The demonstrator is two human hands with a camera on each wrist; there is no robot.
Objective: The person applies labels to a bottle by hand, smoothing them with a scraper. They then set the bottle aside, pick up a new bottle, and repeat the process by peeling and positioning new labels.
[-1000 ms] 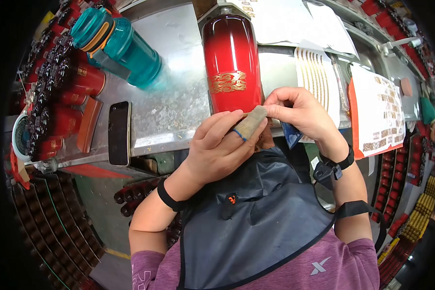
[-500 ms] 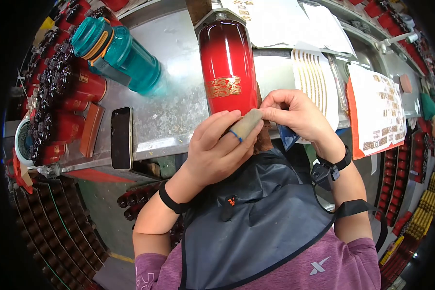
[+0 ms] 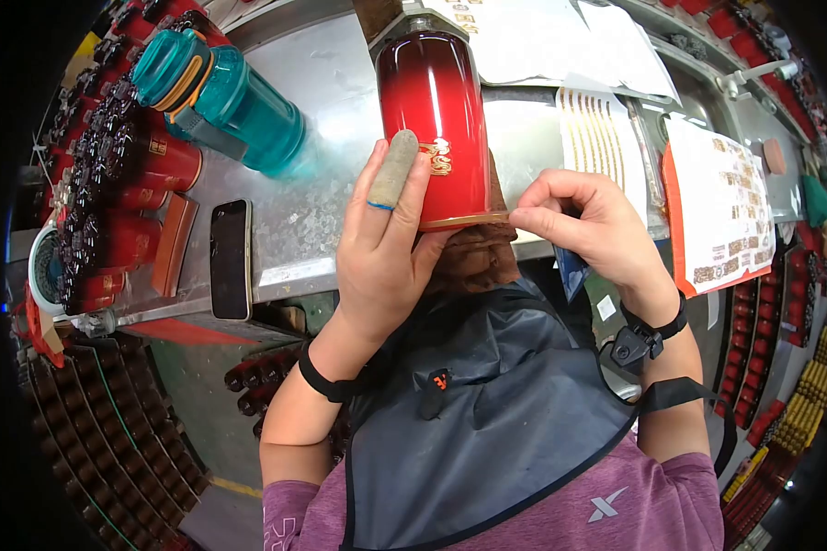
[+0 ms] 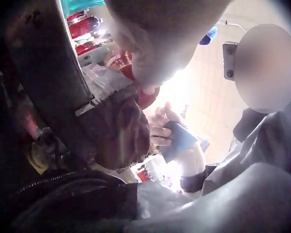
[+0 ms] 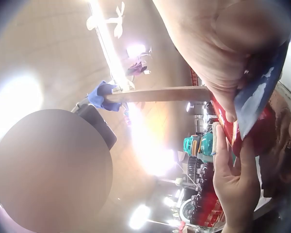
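Observation:
A glossy red bottle [image 3: 455, 101], dark toward its neck, lies with its base toward me; a gold pattern [image 3: 439, 158] shows on its side. My left hand [image 3: 381, 248] lies along the bottle's left side, fingers straight and touching it. One of those fingers wears a cloth finger cover [image 3: 392, 174] with a blue edge, partly over the gold pattern. My right hand [image 3: 606, 225] is just right of the bottle's base, thumb and forefinger tips close together. Its other fingers curl round a flat blue sheet [image 5: 254, 104], mostly hidden from above. Brown cloth [image 3: 478, 257] is bunched under the base.
On the metal table [image 3: 331, 174] are a teal water bottle [image 3: 257, 115], a phone [image 3: 231, 262] and a brown block [image 3: 175, 243]. More red bottles [image 3: 133, 234] crowd the left. Sheets of gold decals [image 3: 593, 138] and a printed sheet [image 3: 721, 211] lie on the right.
My left hand has moved up and left from the base onto the bottle's side, away from my right fingertips. The gold pattern has shifted right and is partly covered. My right hand has moved slightly right.

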